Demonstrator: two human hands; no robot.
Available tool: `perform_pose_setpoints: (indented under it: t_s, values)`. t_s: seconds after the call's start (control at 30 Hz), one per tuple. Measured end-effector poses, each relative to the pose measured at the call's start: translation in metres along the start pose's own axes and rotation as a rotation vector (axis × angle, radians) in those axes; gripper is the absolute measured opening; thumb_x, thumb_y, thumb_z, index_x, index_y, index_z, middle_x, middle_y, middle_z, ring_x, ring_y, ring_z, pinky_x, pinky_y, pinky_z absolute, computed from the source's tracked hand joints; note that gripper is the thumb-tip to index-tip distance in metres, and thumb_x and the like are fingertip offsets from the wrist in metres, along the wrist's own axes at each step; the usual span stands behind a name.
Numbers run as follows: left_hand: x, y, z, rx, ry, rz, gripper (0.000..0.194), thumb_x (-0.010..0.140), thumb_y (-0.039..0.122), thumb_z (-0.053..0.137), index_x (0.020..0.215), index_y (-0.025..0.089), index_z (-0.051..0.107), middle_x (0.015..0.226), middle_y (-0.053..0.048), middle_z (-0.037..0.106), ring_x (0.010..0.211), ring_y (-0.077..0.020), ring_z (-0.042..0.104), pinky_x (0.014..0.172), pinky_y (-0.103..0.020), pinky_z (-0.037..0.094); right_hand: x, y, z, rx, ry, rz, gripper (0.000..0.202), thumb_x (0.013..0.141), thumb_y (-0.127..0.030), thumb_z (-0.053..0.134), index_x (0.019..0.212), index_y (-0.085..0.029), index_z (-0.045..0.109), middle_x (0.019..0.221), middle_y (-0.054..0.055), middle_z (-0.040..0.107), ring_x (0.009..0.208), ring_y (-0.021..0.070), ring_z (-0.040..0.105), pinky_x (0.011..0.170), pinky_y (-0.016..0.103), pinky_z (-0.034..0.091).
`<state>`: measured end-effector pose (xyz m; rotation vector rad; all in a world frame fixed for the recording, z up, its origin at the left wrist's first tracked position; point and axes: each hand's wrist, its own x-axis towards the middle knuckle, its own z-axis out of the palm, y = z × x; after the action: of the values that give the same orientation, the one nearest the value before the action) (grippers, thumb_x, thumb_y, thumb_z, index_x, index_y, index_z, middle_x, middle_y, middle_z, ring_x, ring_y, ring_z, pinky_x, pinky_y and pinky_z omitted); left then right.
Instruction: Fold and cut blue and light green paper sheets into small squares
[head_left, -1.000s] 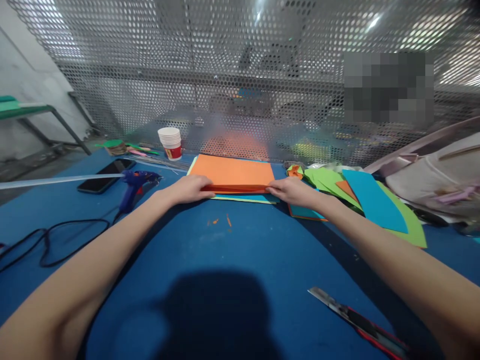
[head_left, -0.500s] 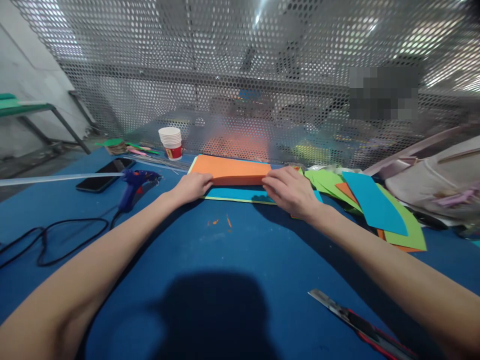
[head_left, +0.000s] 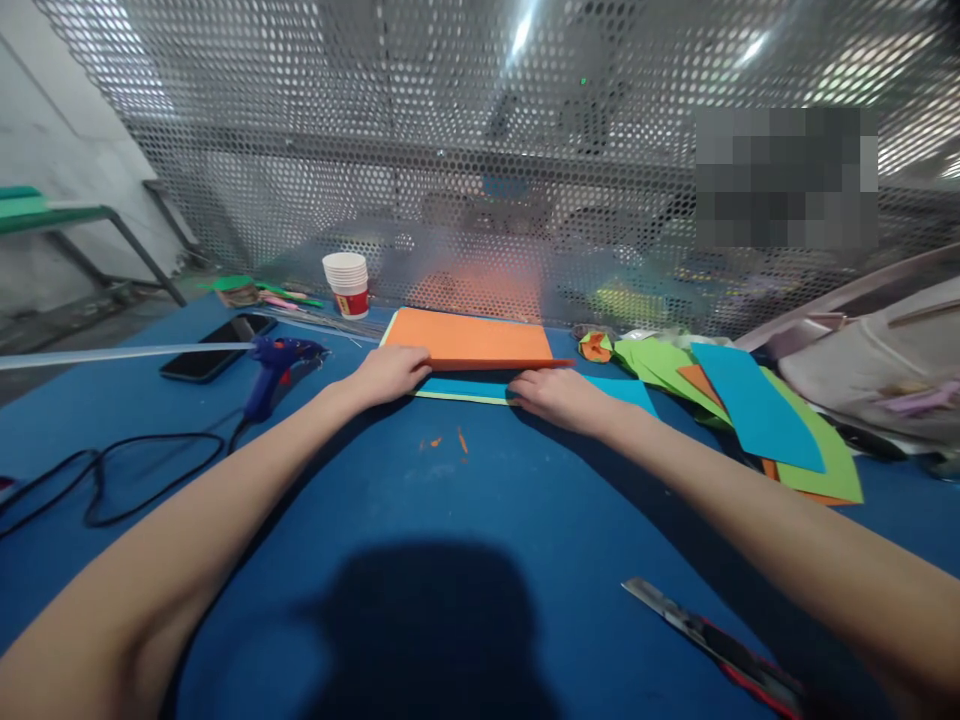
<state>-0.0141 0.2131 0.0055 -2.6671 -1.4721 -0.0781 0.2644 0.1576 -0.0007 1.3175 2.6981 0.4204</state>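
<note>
An orange sheet [head_left: 469, 335] lies on top of a stack, its front edge lifted and its right end sticking out. Under it show a blue sheet [head_left: 619, 390] and the pale green rim of a lower sheet [head_left: 457, 398]. At the front left corner, my left hand [head_left: 394, 373] is closed on the orange sheet, thumb towards the middle. Below the raised orange edge, my right hand [head_left: 559, 398] has its fingers curled together at the blue sheet's front edge. The right fingertips are partly hidden in shadow.
Left of the stack lie a blue glue gun [head_left: 270, 372] with its cord and a phone [head_left: 217, 348]. Paper cups [head_left: 348, 285] stand behind. To the right are coloured sheets [head_left: 765, 410] and a bag [head_left: 892, 350]. A utility knife [head_left: 705, 635] lies near me. Perforated metal [head_left: 337, 190] rises behind the table.
My right hand has let go of the orange sheet's right end and moved down and left to the blue sheet's front edge. My left hand stays at the orange sheet's corner.
</note>
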Motion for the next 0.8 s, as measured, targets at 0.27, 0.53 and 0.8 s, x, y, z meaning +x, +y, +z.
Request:
perform_pose_setpoints:
  t_s: [0.27,0.53,0.8]
  values:
    - [-0.003,-0.001,-0.005,-0.052,-0.039,0.032,0.032,0.093,0.041,0.042,0.103,0.021,0.065,0.105,-0.005,0.073,0.094,-0.0216,0.067,0.073,-0.026,0.046,0.009,0.002,-0.01,-0.013,-0.047,0.023,0.025,0.093,-0.019,0.047,0.088,-0.014,0.07,0.087,0.012,0.073,0.074,0.019,0.065,0.059,0.027,0.032]
    - [-0.006,0.003,-0.004,-0.049,-0.032,0.064,0.039,0.091,0.048,0.046,0.111,0.021,0.064,0.115,-0.007,0.071,0.104,-0.0255,0.065,0.078,-0.029,0.047,0.018,0.013,-0.017,-0.041,0.054,0.117,0.029,0.09,-0.015,0.041,0.091,-0.011,0.07,0.089,0.015,0.073,0.072,0.0208,0.063,0.058,0.029,0.033]
    - [-0.003,0.004,-0.002,-0.041,0.044,-0.083,0.033,0.096,0.031,0.037,0.111,0.019,0.065,0.1,-0.01,0.074,0.092,-0.0256,0.069,0.072,-0.03,0.047,0.0,0.004,-0.037,-0.028,0.224,0.102,0.037,0.098,-0.019,0.032,0.107,-0.013,0.067,0.111,0.017,0.068,0.104,0.027,0.057,0.084,0.037,0.041]
